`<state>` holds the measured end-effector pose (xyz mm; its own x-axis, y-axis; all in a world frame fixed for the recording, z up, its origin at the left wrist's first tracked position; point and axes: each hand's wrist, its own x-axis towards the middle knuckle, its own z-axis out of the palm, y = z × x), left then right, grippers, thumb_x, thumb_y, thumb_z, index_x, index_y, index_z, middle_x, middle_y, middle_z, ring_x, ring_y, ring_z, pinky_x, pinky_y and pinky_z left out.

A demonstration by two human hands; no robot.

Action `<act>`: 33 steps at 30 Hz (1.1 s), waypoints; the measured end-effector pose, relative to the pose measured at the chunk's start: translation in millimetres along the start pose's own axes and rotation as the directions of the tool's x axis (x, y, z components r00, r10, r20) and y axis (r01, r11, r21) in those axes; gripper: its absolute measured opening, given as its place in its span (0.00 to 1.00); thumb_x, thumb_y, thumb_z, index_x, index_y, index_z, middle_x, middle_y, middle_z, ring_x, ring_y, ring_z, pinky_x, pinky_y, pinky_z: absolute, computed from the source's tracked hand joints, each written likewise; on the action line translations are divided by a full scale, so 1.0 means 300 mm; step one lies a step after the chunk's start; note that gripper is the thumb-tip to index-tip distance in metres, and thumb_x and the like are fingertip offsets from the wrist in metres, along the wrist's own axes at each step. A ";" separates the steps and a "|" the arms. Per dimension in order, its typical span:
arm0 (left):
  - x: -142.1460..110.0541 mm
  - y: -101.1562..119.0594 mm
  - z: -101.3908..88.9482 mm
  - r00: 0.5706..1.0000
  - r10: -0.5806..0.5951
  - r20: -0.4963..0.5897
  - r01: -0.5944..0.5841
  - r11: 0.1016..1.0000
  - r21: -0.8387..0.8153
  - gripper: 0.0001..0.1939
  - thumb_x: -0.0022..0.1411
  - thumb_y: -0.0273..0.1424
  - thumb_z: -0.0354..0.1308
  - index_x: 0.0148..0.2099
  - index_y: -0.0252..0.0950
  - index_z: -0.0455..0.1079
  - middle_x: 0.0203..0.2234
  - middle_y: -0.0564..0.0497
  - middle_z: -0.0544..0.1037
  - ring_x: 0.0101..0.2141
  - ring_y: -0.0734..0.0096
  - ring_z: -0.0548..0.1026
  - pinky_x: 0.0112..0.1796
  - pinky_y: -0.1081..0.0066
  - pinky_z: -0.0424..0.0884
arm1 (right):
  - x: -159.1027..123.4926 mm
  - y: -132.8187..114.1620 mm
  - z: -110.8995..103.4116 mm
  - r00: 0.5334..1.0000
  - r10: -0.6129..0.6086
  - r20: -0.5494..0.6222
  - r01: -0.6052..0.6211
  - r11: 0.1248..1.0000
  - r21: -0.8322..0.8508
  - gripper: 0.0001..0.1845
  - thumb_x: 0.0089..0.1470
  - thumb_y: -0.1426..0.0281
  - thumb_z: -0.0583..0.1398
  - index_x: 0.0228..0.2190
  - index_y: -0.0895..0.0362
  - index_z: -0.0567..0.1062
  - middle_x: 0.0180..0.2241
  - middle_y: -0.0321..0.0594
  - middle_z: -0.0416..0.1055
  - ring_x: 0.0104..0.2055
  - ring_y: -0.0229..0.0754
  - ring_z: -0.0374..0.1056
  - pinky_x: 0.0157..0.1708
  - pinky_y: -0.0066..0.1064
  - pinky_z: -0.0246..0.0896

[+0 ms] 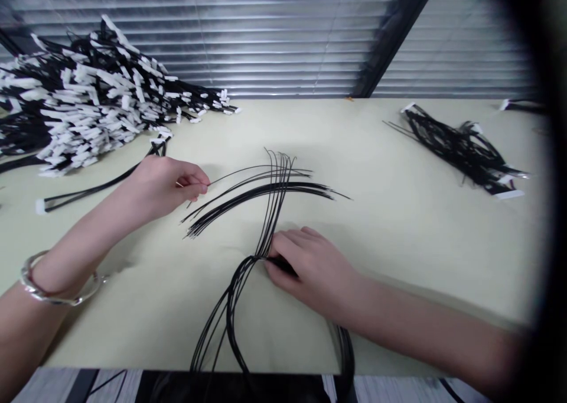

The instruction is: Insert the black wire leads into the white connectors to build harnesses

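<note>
Between thumb and fingers, my left hand (175, 181) pinches the end of one thin black wire left of the middle of the table. Beside it, several cut black wires (261, 191) lie in a loose curved row, ends roughly together. My right hand (305, 261) is closed around a black wire bundle (230, 308) nearer the front. From that grip some wires fan upward across the row, while others loop down over the table's front edge. The part of the bundle inside my right palm is hidden.
A big heap of black cables with white connectors (97, 96) fills the back left. One connector cable (93, 189) lies in front of it. Another tangle of black cables (460, 149) rests at the right. Window blinds (266, 36) stand behind the pale table (398, 226).
</note>
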<state>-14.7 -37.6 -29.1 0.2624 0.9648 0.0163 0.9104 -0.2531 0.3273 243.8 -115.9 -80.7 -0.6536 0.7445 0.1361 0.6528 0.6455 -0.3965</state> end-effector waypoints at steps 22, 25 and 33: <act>-0.186 0.286 0.121 0.970 0.222 -0.102 -0.242 0.820 -0.518 0.02 0.58 0.27 0.57 0.35 0.38 0.70 0.25 0.56 0.75 0.24 0.81 0.73 0.23 0.83 0.68 | 0.000 0.009 0.006 0.999 -0.040 -0.027 0.040 0.999 0.001 0.04 0.54 0.70 0.55 0.32 0.59 0.66 0.29 0.37 0.69 0.31 0.40 0.64 0.35 0.34 0.56; -0.184 0.286 0.122 0.949 0.279 -0.149 -0.317 0.847 -0.428 0.04 0.58 0.25 0.57 0.36 0.39 0.70 0.27 0.56 0.75 0.26 0.82 0.72 0.23 0.84 0.66 | -0.001 0.011 0.009 0.999 -0.043 -0.027 0.043 0.999 0.004 0.04 0.54 0.70 0.55 0.32 0.59 0.66 0.28 0.37 0.69 0.31 0.40 0.64 0.36 0.34 0.56; -0.184 0.284 0.130 0.942 0.290 -0.168 -0.334 0.852 -0.404 0.04 0.58 0.26 0.57 0.36 0.39 0.70 0.28 0.56 0.75 0.25 0.81 0.71 0.23 0.83 0.67 | -0.001 0.013 0.010 0.998 -0.043 -0.042 0.044 0.999 0.011 0.05 0.54 0.70 0.55 0.31 0.59 0.66 0.28 0.38 0.70 0.30 0.40 0.64 0.35 0.34 0.57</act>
<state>60.8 -115.1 -39.1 0.4574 0.8477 0.2686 0.5583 -0.5089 0.6552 245.3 -114.0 -85.1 -0.6644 0.7224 0.1916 0.6192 0.6756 -0.4002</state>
